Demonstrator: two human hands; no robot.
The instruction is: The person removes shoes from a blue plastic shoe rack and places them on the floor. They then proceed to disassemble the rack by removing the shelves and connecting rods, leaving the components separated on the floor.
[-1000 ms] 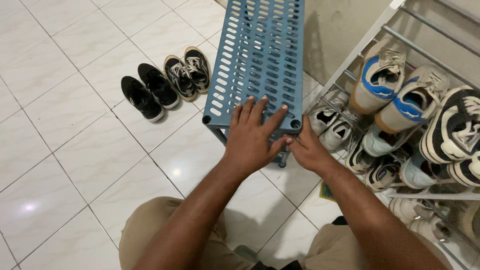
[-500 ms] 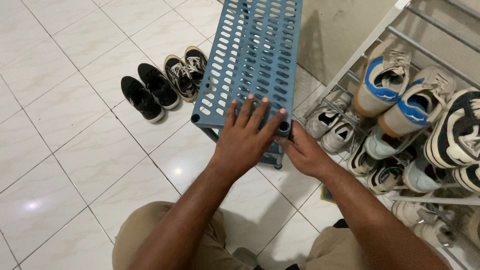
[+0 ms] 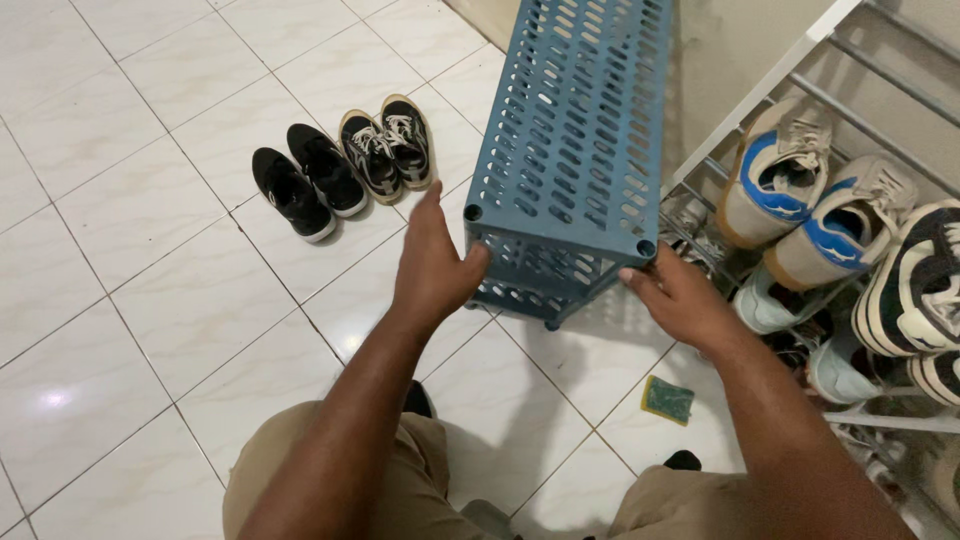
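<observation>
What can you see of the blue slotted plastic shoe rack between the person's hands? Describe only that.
The blue slotted plastic shoe rack looks like moulded plastic, its top shelf pierced by rows of oval slots, with round sockets at the near corners. A lower shelf and short legs show beneath. It stands on the white tiled floor. The left hand grips its near left corner and the right hand its near right corner.

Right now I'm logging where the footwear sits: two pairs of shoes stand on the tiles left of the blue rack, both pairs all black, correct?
Not quite. The head view shows one all-black pair; the other pair has tan soles and white laces.
</observation>
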